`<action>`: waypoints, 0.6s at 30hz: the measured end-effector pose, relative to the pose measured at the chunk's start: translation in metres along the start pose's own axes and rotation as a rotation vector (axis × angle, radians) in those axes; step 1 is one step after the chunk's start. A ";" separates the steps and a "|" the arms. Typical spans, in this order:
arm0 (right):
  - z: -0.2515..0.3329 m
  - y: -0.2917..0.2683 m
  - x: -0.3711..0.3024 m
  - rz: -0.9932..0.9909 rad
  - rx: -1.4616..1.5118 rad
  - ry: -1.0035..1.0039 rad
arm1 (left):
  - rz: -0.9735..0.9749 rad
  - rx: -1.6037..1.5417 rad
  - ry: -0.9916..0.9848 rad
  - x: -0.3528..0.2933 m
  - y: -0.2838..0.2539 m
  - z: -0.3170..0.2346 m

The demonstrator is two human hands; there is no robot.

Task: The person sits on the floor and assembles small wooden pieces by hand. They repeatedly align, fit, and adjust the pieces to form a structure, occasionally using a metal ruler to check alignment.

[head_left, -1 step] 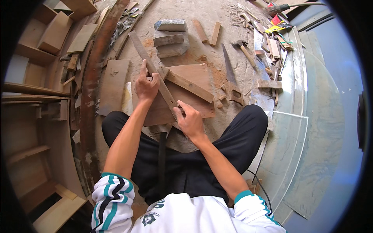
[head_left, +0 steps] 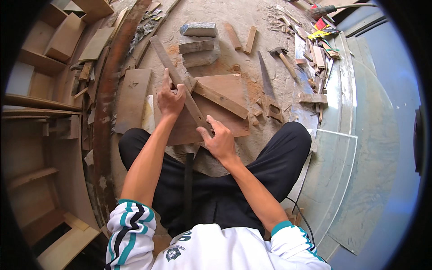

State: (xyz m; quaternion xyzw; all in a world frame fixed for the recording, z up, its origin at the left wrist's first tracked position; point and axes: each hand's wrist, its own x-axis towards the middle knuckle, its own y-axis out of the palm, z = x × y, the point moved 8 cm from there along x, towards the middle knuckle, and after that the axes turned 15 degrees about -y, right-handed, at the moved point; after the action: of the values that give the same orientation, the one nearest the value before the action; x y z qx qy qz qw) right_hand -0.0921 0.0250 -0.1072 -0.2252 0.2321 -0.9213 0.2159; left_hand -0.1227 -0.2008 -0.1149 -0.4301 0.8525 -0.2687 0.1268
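A long narrow wooden strip slants from the upper left toward my lap. My left hand is closed round its middle, with the index finger stretched along it. At the strip's near end is my right hand, its thumb and forefinger on either side of the wood. Beneath the strip a shorter wooden batten crosses at an angle, its far end partly covered. Both pieces are over a flat brown board in front of my folded legs.
Grey blocks are stacked beyond the board. Two short wood pieces lie near them. To the right are a handsaw, a claw hammer, wood scraps and a glass sheet. Wooden shelving stands left.
My right thumb and forefinger have spread slightly at the strip's near end. The left hand keeps its hold, and the view has shifted very slightly.
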 end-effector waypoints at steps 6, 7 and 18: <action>0.009 -0.008 -0.006 -0.050 -0.069 -0.163 | 0.144 -0.167 -0.131 0.022 0.007 0.033; 0.013 -0.017 -0.003 -0.084 -0.084 -0.177 | 0.161 -0.221 -0.110 0.030 0.005 0.044; -0.008 -0.128 0.019 -0.159 -0.267 -0.080 | 0.245 0.368 0.412 0.031 0.023 -0.044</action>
State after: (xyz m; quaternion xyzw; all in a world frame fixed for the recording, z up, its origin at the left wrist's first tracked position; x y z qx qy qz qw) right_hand -0.1490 0.1199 -0.0403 -0.3060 0.3251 -0.8868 0.1195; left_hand -0.1759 -0.1988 -0.0911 -0.2302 0.8428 -0.4831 0.0584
